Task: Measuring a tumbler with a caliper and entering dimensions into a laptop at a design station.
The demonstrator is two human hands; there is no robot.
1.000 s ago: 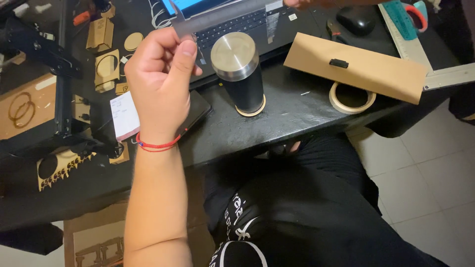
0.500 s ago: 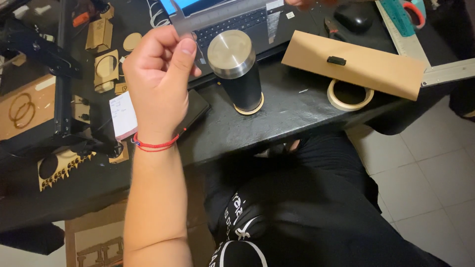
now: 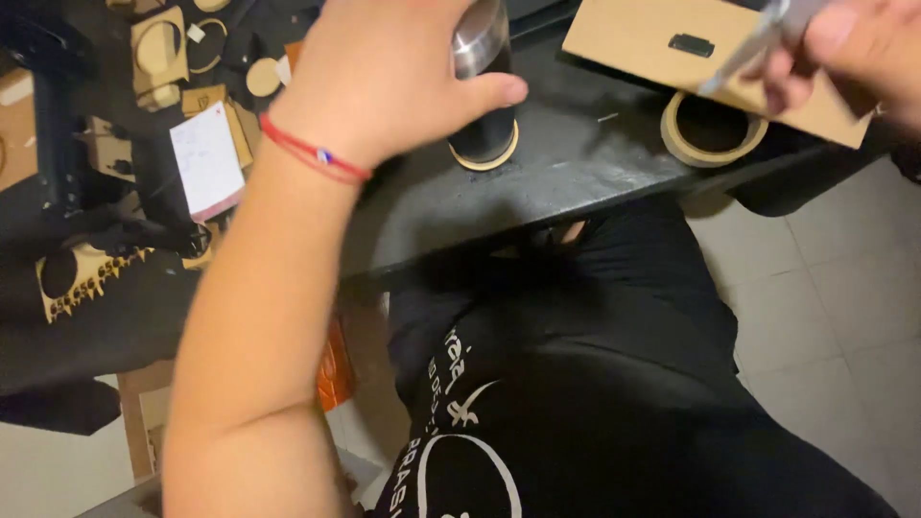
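1. Your left hand (image 3: 384, 77) hovers over the black tumbler (image 3: 484, 86) on the desk (image 3: 576, 182), thumb beside it; can't tell if it's gripping.
2. Your right hand (image 3: 844, 48) pinches a thin metal tool (image 3: 753, 53) above the cardboard panel (image 3: 652, 38).
3. A masking tape roll (image 3: 712, 129) sits below that.

A thin, flat, silvery-grey strip (image 3: 758, 43) slants through the upper right corner of the view, its upper end pinched in fingers and its lower end hanging free above the tan board. A black cylindrical tumbler (image 3: 483, 91) with a brushed-metal lid stands upright on a round wooden coaster on the dark tabletop.
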